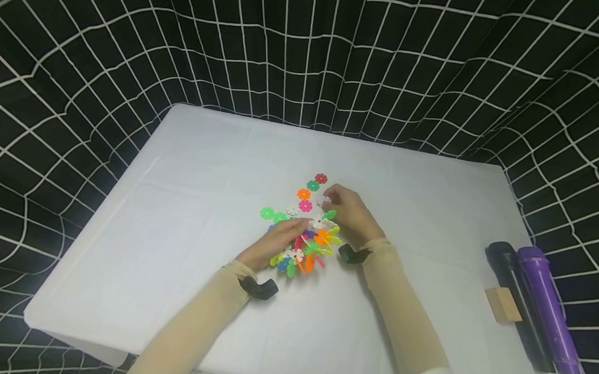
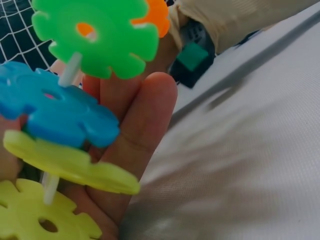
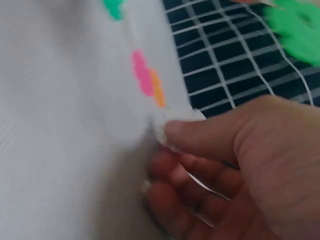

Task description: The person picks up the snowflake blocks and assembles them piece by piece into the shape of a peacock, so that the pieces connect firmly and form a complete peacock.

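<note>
My left hand (image 1: pixel 274 241) holds a round cluster of interlocked, notched plastic discs (image 1: pixel 321 237) in many colours, close over the white table. Seen from the left wrist, a green disc (image 2: pixel 112 55), a blue disc (image 2: pixel 70 117) and yellow discs (image 2: pixel 45 215) stand out from the cluster before the fingers. Just beyond it, my right hand (image 1: pixel 351 213) pinches a white disc (image 3: pixel 172 120) between thumb and fingertips. Loose discs lie by the hands: red (image 1: pixel 321 178), dark green (image 1: pixel 313 185), orange (image 1: pixel 303 194), pink (image 1: pixel 306 205) and bright green (image 1: pixel 267 213).
At the table's right side lie a black tube-shaped thing (image 1: pixel 521 303) and a purple one (image 1: pixel 549 311), with a wooden block (image 1: pixel 503 305) against the black one. A black curtain with a white grid (image 1: pixel 307 56) surrounds the white table (image 1: pixel 203 158).
</note>
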The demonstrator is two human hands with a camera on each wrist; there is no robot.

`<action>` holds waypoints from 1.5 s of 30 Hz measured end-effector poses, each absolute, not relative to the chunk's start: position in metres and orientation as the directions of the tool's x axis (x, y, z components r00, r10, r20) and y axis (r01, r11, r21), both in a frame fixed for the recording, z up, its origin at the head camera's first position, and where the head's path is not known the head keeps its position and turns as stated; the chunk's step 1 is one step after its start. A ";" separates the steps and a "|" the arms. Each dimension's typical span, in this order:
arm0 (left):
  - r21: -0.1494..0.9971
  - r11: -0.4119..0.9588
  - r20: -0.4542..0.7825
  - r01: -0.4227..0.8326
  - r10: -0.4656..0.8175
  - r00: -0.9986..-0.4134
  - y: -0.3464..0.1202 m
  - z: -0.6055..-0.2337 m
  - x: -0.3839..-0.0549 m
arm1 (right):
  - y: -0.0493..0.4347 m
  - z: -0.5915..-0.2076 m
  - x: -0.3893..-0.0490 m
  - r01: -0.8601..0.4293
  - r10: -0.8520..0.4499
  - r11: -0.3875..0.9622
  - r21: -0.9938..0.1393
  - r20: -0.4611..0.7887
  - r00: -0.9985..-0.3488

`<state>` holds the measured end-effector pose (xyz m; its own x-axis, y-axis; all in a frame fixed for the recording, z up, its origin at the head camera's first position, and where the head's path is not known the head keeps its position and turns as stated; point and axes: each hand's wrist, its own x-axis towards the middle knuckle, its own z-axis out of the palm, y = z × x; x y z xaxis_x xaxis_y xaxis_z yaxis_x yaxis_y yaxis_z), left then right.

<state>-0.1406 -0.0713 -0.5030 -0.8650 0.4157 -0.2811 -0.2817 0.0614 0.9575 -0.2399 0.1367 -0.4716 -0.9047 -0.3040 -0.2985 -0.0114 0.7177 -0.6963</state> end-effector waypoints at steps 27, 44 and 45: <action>0.960 0.065 -0.275 -0.274 0.427 -0.862 -0.072 -0.506 -0.142 | 0.161 -0.465 -0.224 0.059 -0.505 0.373 -0.926 -0.256 -0.824; 0.966 0.064 -0.253 -0.250 0.428 -0.868 -0.071 -0.506 -0.143 | 0.158 -0.466 -0.221 0.081 -0.528 0.292 -0.953 -0.232 -0.817; 0.966 0.064 -0.253 -0.250 0.427 -0.868 -0.071 -0.506 -0.143 | 0.158 -0.466 -0.221 0.078 -0.526 0.302 -0.950 -0.234 -0.817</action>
<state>-0.1433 -0.0714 -0.5059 -0.8680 0.4272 -0.2531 -0.2503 0.0637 0.9661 -0.2206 0.1583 -0.4655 -0.8173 -0.5264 -0.2344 0.0779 0.3021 -0.9501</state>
